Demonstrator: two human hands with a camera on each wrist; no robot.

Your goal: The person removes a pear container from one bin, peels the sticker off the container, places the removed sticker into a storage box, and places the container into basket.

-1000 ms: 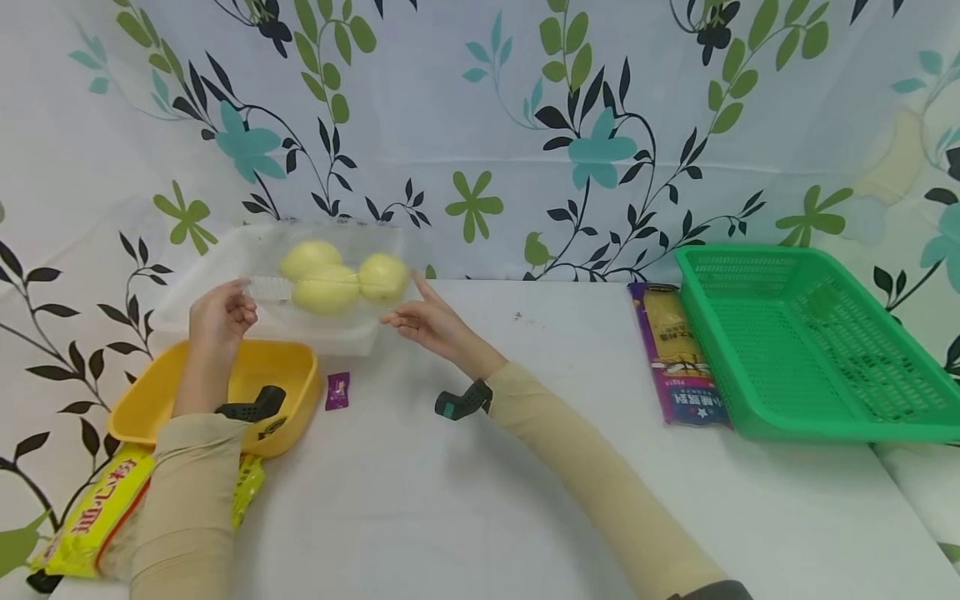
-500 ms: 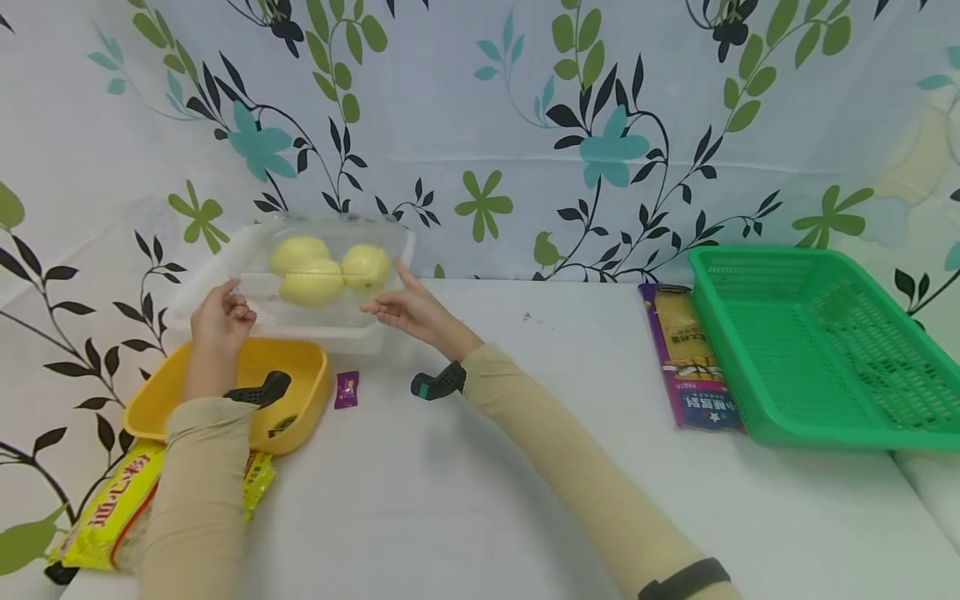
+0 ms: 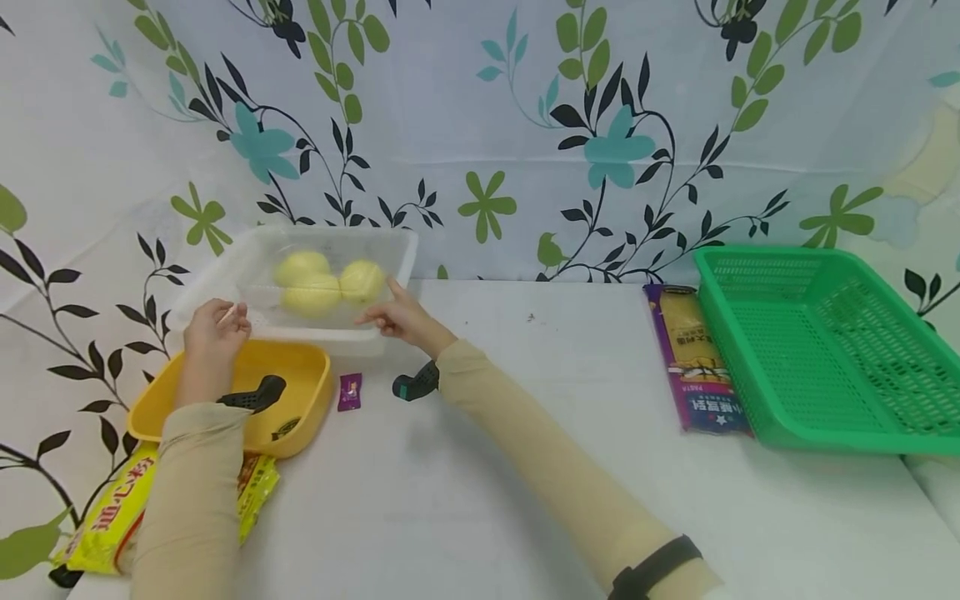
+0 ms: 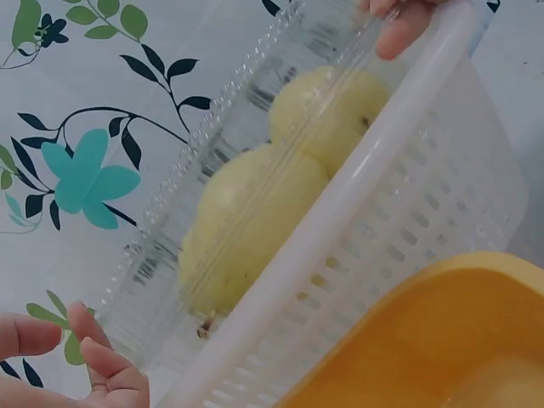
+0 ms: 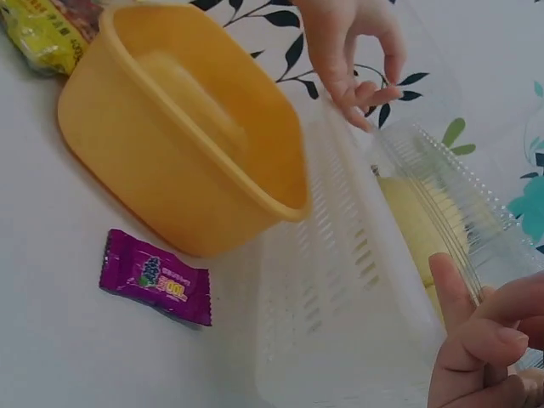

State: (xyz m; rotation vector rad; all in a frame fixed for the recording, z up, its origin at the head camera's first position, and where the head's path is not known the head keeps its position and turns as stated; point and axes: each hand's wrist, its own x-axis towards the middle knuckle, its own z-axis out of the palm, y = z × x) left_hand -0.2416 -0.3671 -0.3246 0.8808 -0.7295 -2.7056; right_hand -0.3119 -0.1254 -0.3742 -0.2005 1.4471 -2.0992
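A clear plastic box [image 4: 242,110] with yellow fruits [image 3: 311,297] that look like pears sits within the white basket [image 3: 345,335] at back left. My left hand [image 3: 213,332] is at the box's left end, thumb and fingers spread apart; in the left wrist view its fingertips lie close to the box corner, and contact is hard to tell. At the opposite end my right hand [image 3: 405,321] pinches the box edge between thumb and fingers, with the rim passing between them in the right wrist view.
The yellow basin [image 3: 300,400] stands before the white basket, a yellow food bag [image 3: 112,512] beside it. A purple candy packet [image 3: 349,392] lies to its right. Farther right are a pasta bag [image 3: 693,362] and a green basket [image 3: 825,442].
The clear box of fruit has moved left and sunk lower into the white basket. My right hand has moved left with it. My left hand's fingers have loosened from the box end.
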